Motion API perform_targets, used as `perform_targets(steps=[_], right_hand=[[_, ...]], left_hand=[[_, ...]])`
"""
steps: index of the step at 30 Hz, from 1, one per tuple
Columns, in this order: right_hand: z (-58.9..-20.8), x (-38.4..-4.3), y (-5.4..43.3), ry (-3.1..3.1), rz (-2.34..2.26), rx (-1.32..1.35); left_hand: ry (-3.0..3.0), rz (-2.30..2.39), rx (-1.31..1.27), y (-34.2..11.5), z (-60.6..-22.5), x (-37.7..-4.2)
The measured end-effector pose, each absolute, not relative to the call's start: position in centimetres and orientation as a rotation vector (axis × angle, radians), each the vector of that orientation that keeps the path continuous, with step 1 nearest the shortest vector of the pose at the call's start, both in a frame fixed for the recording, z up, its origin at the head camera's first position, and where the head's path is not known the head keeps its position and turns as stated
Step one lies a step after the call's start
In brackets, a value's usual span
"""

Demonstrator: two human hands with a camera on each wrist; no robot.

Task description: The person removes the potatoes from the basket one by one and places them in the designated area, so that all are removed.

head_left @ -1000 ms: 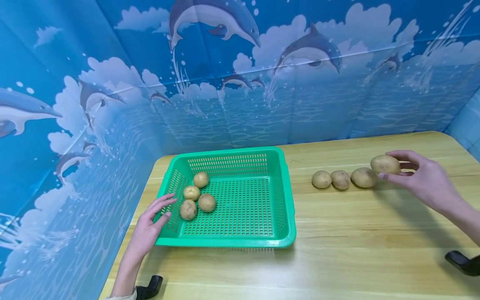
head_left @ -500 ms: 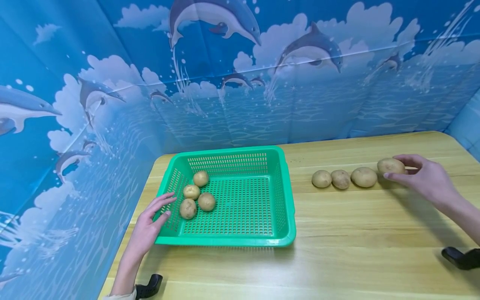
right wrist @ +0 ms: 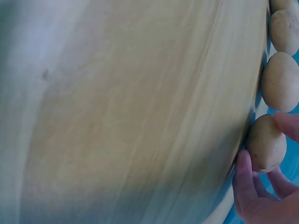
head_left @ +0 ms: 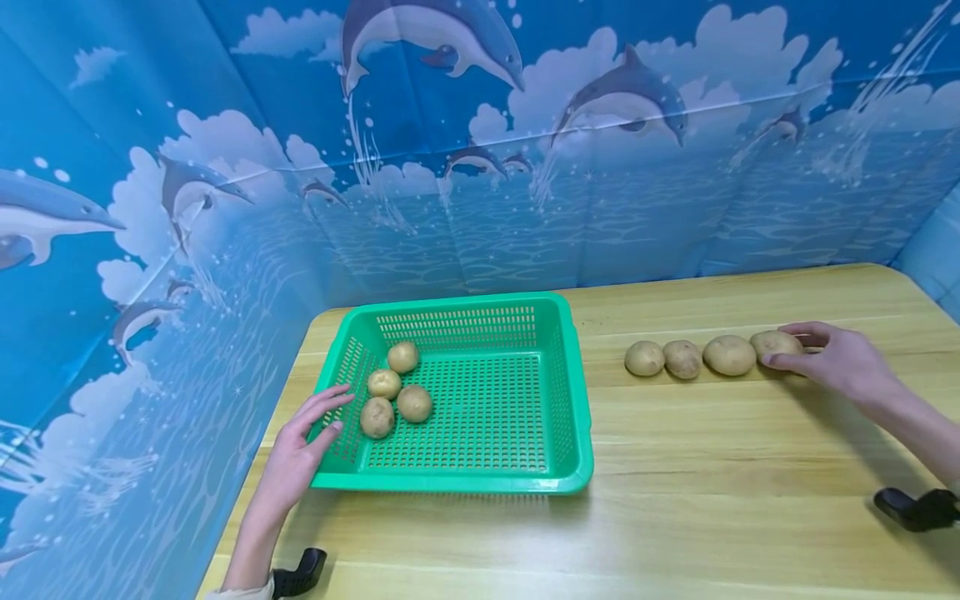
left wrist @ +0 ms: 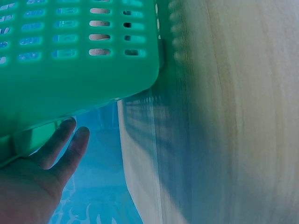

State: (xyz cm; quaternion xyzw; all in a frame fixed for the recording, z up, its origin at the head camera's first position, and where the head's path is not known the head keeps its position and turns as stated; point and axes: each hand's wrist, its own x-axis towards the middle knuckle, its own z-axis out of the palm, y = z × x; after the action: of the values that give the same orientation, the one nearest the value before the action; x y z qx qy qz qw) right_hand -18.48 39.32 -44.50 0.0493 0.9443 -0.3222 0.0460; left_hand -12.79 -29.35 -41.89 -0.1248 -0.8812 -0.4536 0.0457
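My right hand (head_left: 847, 360) holds a potato (head_left: 774, 343) between thumb and fingers, at the right end of a row on the table. Touching or nearly touching its left side is another potato (head_left: 730, 356); further left are a knobbly potato (head_left: 683, 359) and a rounder potato (head_left: 644, 358). In the right wrist view, the held potato (right wrist: 266, 143) is low, near the tabletop. My left hand (head_left: 296, 454) rests at the left rim of a green plastic basket (head_left: 480, 483), fingers loosely extended. Several potatoes (head_left: 415, 403) lie inside the basket's left part.
The wooden table (head_left: 712, 500) carries the basket on its left and the potato row on its right. A blue dolphin-print curtain (head_left: 480, 225) hangs along the back and left side. Black wrist mounts (head_left: 300, 573) show at both forearms.
My right hand first moves right and down with its potato, then slightly left, lowering it to the row's right end. The left hand and basket stay put.
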Motion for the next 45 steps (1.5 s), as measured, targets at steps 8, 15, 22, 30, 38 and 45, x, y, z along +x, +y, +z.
perform_targets(steps=[8, 15, 22, 30, 38, 45], right_hand=[[-44.3, -18.4, 39.1, 2.869, -0.989, 0.088], [-44.6, -18.2, 39.2, 2.864, -1.027, 0.058], [-44.3, -17.5, 39.4, 2.881, -1.033, 0.044], [-43.3, -15.8, 38.3, 3.04, -1.055, 0.117], [-42.3, -14.3, 35.0, 3.126, -1.008, 0.041], [-40.8, -14.2, 31.7, 3.074, -1.083, -0.139]], left_hand=[[-2.689, -1.375, -0.367, -29.4, -41.8, -12.6], [-2.691, -1.376, -0.36, -29.5, -41.8, -12.5], [-2.677, -1.388, -0.378, -29.4, -41.7, -12.4], [-2.676, -1.365, -0.408, -29.3, -41.8, -12.4], [-2.672, -1.38, -0.394, -29.3, -41.9, -12.7], [-2.676, -1.371, -0.405, -29.3, -41.9, -12.8]])
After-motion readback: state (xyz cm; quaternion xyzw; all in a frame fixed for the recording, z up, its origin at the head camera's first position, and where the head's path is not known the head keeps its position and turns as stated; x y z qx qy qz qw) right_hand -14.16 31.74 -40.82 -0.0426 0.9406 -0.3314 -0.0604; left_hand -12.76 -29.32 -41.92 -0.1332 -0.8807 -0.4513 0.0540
